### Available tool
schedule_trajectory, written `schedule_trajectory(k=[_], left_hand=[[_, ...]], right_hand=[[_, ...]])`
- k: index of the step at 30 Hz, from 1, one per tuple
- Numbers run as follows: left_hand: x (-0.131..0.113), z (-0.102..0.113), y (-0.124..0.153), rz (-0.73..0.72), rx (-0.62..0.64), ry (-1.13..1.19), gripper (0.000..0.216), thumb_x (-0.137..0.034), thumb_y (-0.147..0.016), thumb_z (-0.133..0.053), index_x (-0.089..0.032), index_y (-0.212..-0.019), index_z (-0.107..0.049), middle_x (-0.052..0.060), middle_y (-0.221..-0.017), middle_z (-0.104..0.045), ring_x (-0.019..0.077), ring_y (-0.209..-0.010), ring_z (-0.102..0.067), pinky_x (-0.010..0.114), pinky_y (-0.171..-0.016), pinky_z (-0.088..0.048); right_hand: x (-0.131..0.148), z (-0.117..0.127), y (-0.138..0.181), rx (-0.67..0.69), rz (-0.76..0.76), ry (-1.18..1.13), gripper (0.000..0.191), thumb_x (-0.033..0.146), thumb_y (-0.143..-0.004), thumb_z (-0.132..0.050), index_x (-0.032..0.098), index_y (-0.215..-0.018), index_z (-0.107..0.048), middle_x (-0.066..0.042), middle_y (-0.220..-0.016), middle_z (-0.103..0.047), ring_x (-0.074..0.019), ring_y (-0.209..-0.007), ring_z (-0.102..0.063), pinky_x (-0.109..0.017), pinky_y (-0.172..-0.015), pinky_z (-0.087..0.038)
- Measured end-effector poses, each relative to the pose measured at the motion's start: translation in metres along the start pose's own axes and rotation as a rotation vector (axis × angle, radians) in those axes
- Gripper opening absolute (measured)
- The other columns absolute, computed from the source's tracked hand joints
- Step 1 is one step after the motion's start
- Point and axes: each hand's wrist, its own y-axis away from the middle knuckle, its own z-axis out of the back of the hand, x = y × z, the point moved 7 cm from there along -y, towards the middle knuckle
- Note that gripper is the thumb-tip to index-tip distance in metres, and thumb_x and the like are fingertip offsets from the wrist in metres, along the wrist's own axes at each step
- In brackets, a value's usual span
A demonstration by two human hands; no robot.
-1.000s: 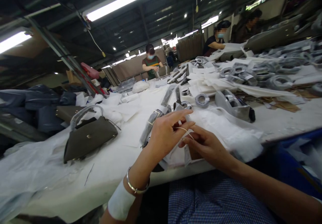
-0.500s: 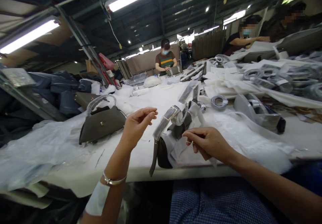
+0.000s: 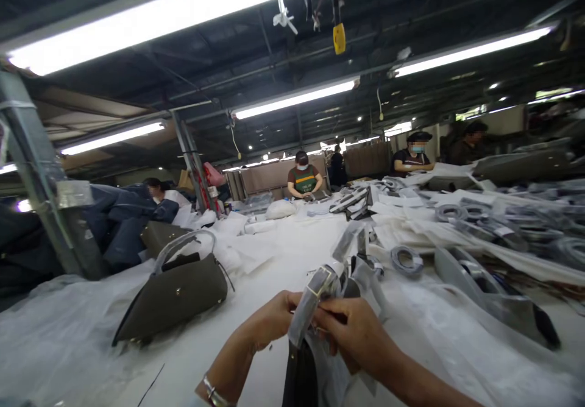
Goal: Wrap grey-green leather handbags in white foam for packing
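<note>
My left hand (image 3: 269, 322) and my right hand (image 3: 354, 332) meet low in the middle of the head view, both closed on a plastic-wrapped strap (image 3: 315, 294) that rises from a dark bag (image 3: 299, 373) standing at the table's near edge. The strap's wrapped end with a gold edge sticks up between my fingers. A silver bangle sits on my left wrist. An olive handbag (image 3: 176, 294) with a wrapped handle lies to the left on white tissue.
White tissue sheets (image 3: 274, 248) cover the long table. Rolled wrapped straps (image 3: 404, 259) and a grey bag (image 3: 489, 294) lie to the right. Dark blue bags (image 3: 119, 224) pile at the left beside a metal post (image 3: 41, 181). Other people work at the far end.
My hands were apart half a second ago; now they have come together on the wrapped strap. The camera has tilted up, showing more ceiling.
</note>
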Motion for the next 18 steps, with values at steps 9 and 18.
schedule_trajectory(k=[9,18], left_hand=[[0.003,0.0,0.012,-0.011,-0.142,0.134,0.028,-0.04,-0.08,-0.072,-0.014,-0.091,-0.076,0.005,-0.074,-0.068,0.0197,-0.074,-0.063,0.029,-0.071,-0.046],[-0.009,-0.003,0.007,-0.029,-0.142,0.151,0.033,-0.025,-0.068,-0.081,-0.017,-0.099,-0.072,0.001,-0.076,-0.063,0.0148,-0.071,-0.056,0.024,-0.068,-0.045]], right_hand=[[0.006,0.003,0.002,0.001,0.012,-0.035,0.038,0.045,-0.094,-0.054,0.016,-0.08,-0.075,-0.001,-0.065,-0.069,-0.0127,-0.048,-0.063,-0.02,-0.046,-0.044],[0.004,0.007,-0.003,-0.044,0.053,0.181,0.035,0.031,-0.094,-0.05,0.016,-0.07,-0.071,-0.003,-0.06,-0.069,-0.0139,-0.048,-0.064,-0.02,-0.049,-0.045]])
